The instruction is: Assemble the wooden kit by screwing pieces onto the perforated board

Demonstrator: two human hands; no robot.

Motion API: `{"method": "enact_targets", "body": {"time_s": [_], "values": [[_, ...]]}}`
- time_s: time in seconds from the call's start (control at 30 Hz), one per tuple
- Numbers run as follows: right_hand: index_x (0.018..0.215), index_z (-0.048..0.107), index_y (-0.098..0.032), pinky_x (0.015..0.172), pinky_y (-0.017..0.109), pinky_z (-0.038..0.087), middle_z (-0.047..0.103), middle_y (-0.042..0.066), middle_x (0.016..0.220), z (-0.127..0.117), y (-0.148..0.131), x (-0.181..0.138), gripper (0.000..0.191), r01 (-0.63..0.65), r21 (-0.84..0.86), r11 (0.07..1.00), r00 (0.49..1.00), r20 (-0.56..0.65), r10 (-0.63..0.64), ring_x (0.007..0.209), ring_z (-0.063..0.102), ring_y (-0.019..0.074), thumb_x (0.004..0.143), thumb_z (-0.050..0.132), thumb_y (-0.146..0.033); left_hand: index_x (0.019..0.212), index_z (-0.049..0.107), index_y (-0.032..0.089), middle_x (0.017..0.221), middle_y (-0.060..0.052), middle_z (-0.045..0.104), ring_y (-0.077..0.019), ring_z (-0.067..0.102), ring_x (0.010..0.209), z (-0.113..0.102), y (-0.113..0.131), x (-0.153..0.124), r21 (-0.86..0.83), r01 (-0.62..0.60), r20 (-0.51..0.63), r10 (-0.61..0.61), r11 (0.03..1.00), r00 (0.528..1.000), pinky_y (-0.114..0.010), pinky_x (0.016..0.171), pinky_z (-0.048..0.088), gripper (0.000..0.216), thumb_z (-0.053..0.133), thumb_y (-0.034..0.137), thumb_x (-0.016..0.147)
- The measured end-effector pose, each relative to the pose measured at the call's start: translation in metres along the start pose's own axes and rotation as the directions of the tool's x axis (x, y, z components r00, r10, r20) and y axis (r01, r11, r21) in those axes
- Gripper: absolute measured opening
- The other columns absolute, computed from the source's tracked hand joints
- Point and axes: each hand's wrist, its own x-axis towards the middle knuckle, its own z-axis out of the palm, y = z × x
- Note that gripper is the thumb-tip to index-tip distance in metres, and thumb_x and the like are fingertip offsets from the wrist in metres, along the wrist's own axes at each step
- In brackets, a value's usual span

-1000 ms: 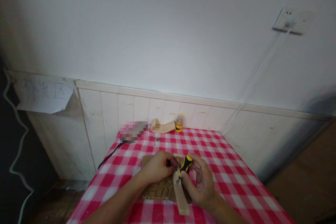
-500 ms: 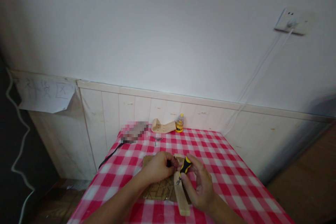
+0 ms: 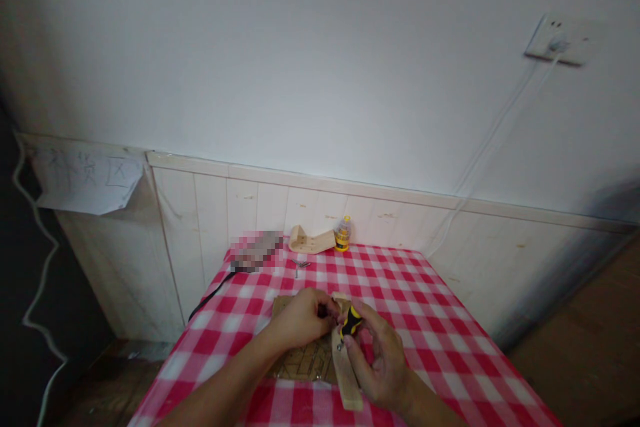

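A short yellow-and-black screwdriver is held in the fingers of my right hand. Its metal tip points down towards a small shiny screw on a pale wooden piece. My left hand has its fingers closed at the far part of that wooden piece, just left of the screwdriver; the fingertips are partly hidden. Beneath both hands lies a brown patterned board, and the wooden piece rests over its right side.
A red-and-white checked cloth covers the table. Towards the back are several loose screws, a curved wooden part with holes, a yellow-labelled bottle and a blurred item with a black strap. Behind stands a panelled wall.
The screwdriver handle has shifted slightly down and left and turned a little in my right hand. My left hand stays in place.
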Motion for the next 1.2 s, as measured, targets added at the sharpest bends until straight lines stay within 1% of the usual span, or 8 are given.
{"method": "enact_targets", "body": {"time_s": [0.23,0.37,0.5,0.63,0.9,1.03,1.13,1.2], "values": [[0.146,0.048,-0.027,0.081,0.037,0.065,0.07,0.014,0.124,0.004,0.004,0.0,0.06,-0.154,0.159,0.975,0.988,0.0,0.156,0.107,0.073,0.0287,0.089,0.062,-0.012,0.086,0.076,0.015,0.088,-0.005,0.08,-0.0203,0.073,0.082,0.001,-0.006,0.002,-0.009,0.007,-0.003,-0.007,1.0,1.0,-0.027,0.074,0.053,0.021,0.062,0.011,0.071],[0.143,0.05,-0.027,0.084,0.036,0.064,0.07,0.013,0.119,0.006,0.002,-0.001,0.054,-0.194,0.217,0.957,0.98,-0.012,0.201,0.104,0.074,0.0265,0.092,0.061,-0.015,0.086,0.076,0.015,0.088,-0.006,0.08,-0.0204,0.073,0.08,0.002,-0.01,0.003,-0.015,0.01,-0.001,-0.01,1.0,1.0,-0.026,0.071,0.053,0.019,0.063,0.013,0.072],[0.142,0.051,-0.025,0.085,0.036,0.064,0.07,0.013,0.116,0.006,0.001,0.0,0.05,-0.223,0.23,0.947,0.973,-0.011,0.231,0.1,0.074,0.0251,0.093,0.061,-0.016,0.086,0.076,0.015,0.087,-0.006,0.08,-0.0199,0.072,0.078,0.002,-0.011,0.003,-0.011,0.009,-0.007,-0.009,1.0,1.0,-0.026,0.07,0.053,0.02,0.062,0.013,0.071],[0.14,0.052,-0.024,0.082,0.036,0.064,0.069,0.014,0.115,0.007,0.003,-0.002,0.049,-0.215,0.202,0.956,0.974,-0.03,0.225,0.095,0.074,0.0243,0.093,0.062,-0.018,0.086,0.076,0.015,0.087,-0.005,0.08,-0.0198,0.072,0.079,0.002,-0.008,0.002,-0.008,0.009,-0.007,-0.009,1.0,1.0,-0.026,0.071,0.054,0.02,0.062,0.013,0.072],[0.139,0.053,-0.025,0.085,0.038,0.064,0.068,0.013,0.115,0.009,0.007,-0.004,0.05,-0.176,0.145,0.974,0.981,-0.056,0.186,0.097,0.073,0.0249,0.091,0.064,-0.017,0.085,0.075,0.015,0.088,-0.006,0.08,-0.0202,0.072,0.081,0.0,-0.005,0.001,0.0,0.009,0.001,-0.009,1.0,1.0,-0.027,0.075,0.054,0.019,0.062,0.012,0.072],[0.143,0.048,-0.025,0.083,0.037,0.065,0.069,0.014,0.118,0.006,0.006,0.0,0.052,-0.174,0.176,0.969,0.984,-0.008,0.178,0.098,0.075,0.0255,0.093,0.061,-0.019,0.085,0.075,0.015,0.087,-0.005,0.08,-0.0194,0.072,0.08,0.0,-0.003,0.001,0.013,0.015,0.001,-0.015,1.0,1.0,-0.026,0.072,0.053,0.018,0.062,0.013,0.073],[0.148,0.041,-0.025,0.082,0.036,0.065,0.071,0.015,0.12,0.003,0.0,0.005,0.052,-0.175,0.242,0.954,0.984,0.061,0.165,0.099,0.075,0.0252,0.098,0.054,-0.02,0.085,0.075,0.014,0.085,-0.005,0.079,-0.0191,0.071,0.077,0.001,-0.002,0.001,0.021,0.022,-0.007,-0.022,1.0,1.0,-0.025,0.068,0.051,0.016,0.063,0.014,0.074],[0.15,0.038,-0.025,0.081,0.036,0.065,0.071,0.015,0.121,0.002,-0.004,0.008,0.052,-0.175,0.252,0.952,0.984,0.082,0.159,0.101,0.076,0.0255,0.1,0.05,-0.018,0.082,0.074,0.013,0.082,-0.005,0.079,-0.0186,0.07,0.074,0.001,-0.002,0.001,0.027,0.026,-0.008,-0.025,0.999,1.0,-0.024,0.066,0.05,0.013,0.064,0.015,0.074]]}}
